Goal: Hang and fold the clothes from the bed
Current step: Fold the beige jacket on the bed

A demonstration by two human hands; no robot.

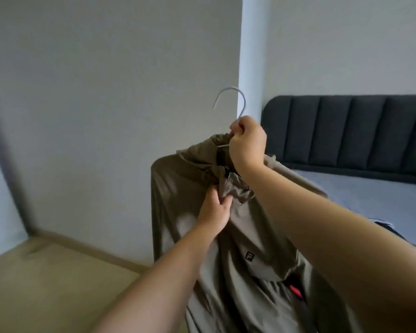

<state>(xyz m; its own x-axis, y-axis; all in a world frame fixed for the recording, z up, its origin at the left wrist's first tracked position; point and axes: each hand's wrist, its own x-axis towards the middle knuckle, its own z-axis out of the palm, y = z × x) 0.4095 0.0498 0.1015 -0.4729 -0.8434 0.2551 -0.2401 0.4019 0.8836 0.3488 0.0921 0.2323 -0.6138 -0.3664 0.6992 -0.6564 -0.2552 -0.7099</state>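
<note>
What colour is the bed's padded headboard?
The headboard is dark charcoal grey, seen in the head view.

Olive long-sleeve top (178, 188) on a wire hanger (244, 102), held up beside the bed (370, 195)
We see it draped upright, hook pointing up and free; 1 sleeve hangs straight down at left, the collar is bunched, and 1 small dark logo sits on the chest. The right hand (246, 143) grips the hanger's neck; the left hand (214, 207) pinches fabric just below the collar.
</note>
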